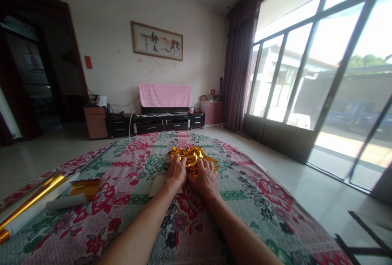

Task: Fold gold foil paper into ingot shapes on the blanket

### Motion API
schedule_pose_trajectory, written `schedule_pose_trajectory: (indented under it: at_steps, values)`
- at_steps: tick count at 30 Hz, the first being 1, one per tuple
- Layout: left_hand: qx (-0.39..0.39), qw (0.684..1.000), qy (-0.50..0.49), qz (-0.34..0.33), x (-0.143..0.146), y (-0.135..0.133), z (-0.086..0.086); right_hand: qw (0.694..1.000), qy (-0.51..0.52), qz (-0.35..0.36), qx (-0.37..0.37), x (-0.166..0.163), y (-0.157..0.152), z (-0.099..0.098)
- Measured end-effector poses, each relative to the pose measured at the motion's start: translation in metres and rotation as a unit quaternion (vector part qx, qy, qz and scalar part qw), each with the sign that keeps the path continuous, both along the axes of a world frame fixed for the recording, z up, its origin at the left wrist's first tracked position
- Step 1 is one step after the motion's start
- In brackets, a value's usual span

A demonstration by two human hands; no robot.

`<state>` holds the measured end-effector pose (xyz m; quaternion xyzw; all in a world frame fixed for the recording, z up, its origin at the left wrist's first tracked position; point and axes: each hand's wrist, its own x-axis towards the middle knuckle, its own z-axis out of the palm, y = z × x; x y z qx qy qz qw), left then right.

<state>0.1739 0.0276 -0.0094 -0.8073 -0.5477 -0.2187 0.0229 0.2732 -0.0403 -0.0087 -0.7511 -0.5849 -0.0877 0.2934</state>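
A crumpled pile of shiny gold foil (192,155) lies on a floral cloth (257,199) spread over a table. My left hand (177,172) rests on the near left edge of the foil, fingers curled down onto it. Beside it, my right hand (205,176) presses on the near right part of the foil, fingers bent over it. A pale flat sheet of paper (157,185) lies partly under my left wrist.
A roll of gold foil paper (45,199) lies at the left edge of the cloth. Beyond the table are a tiled floor, a low dark TV cabinet (159,124) with a pink cloth (164,95), and large glass doors (309,89) on the right.
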Motion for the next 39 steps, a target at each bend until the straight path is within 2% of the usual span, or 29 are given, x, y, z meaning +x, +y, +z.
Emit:
schedule_pose_trajectory:
  at_steps: [21, 39]
  values:
    - [0.009, 1.000, -0.009, -0.016, 0.004, 0.037, -0.004, 1.000, 0.000, 0.009, 0.018, 0.007, 0.036, -0.006]
    - [0.021, 0.998, -0.015, -0.057, 0.002, 0.076, -0.009, 0.999, 0.023, 0.012, 0.030, 0.012, 0.067, -0.012]
